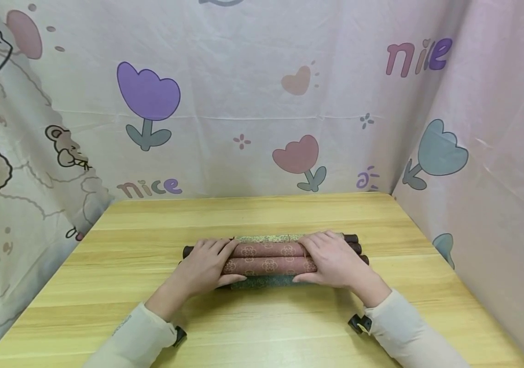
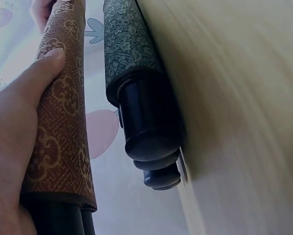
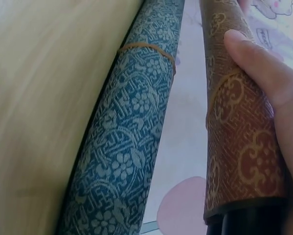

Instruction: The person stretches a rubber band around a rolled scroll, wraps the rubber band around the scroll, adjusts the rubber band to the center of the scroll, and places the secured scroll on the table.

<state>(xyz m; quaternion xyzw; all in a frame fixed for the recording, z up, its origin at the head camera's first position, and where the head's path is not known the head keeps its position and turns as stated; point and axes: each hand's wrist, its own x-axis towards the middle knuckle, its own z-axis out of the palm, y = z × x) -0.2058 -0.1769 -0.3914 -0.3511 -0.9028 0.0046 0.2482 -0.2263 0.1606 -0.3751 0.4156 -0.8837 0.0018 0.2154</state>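
Two rolled scrolls in red brocade with gold flowers, a front red scroll (image 1: 268, 266) and a rear red scroll (image 1: 266, 249), lie side by side between my hands. My left hand (image 1: 204, 263) grips their left end, thumb along the near side. At the right end, my right hand (image 1: 333, 258) holds them the same way. A blue-green patterned scroll (image 3: 131, 132) with a thin band sits lower on the table; the wrist views show a gap between it and the red pair. Behind, a yellow-green scroll (image 1: 264, 238) shows partly. Fingertips on the far side are hidden.
The scrolls are over the middle of a wood-grain table (image 1: 262, 327). Black knobbed rod ends (image 2: 151, 117) stick out past the brocade. A printed cloth curtain (image 1: 225, 153) hangs behind the table and along both sides. Dark wrist devices (image 1: 360, 323) are under the sleeves.
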